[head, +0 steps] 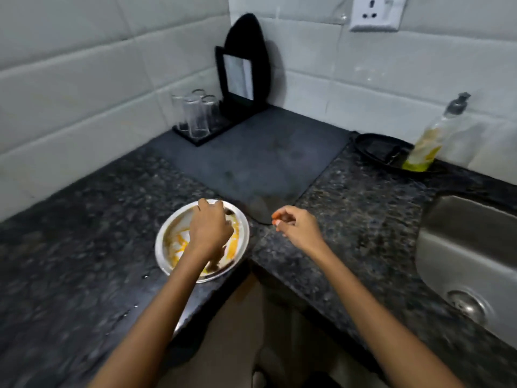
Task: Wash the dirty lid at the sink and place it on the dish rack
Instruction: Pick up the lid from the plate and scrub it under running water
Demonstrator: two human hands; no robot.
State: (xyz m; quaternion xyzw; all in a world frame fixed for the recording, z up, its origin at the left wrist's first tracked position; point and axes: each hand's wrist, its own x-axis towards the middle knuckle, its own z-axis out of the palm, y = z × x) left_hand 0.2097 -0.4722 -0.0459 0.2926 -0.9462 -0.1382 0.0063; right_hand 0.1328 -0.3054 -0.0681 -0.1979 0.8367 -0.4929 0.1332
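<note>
The dirty lid (173,242), a round steel disc smeared with yellow and brown residue, lies flat on the dark granite counter near its inner corner. My left hand (209,228) rests over it, fingers curled down onto its far rim, hiding the lid's middle. To the right of the lid my right hand (296,225) hovers just above the counter, fingers loosely bent, holding nothing. The steel sink (461,247) is at the right edge. The black dish rack (240,77) stands in the back corner against the tiles.
Several upturned glasses (197,113) stand on a black tray beside the rack. A dark mat (251,158) covers the counter in front of it. A dish-soap bottle (430,141) stands in a black tray (375,149) behind the sink. A wall socket (375,12) sits above.
</note>
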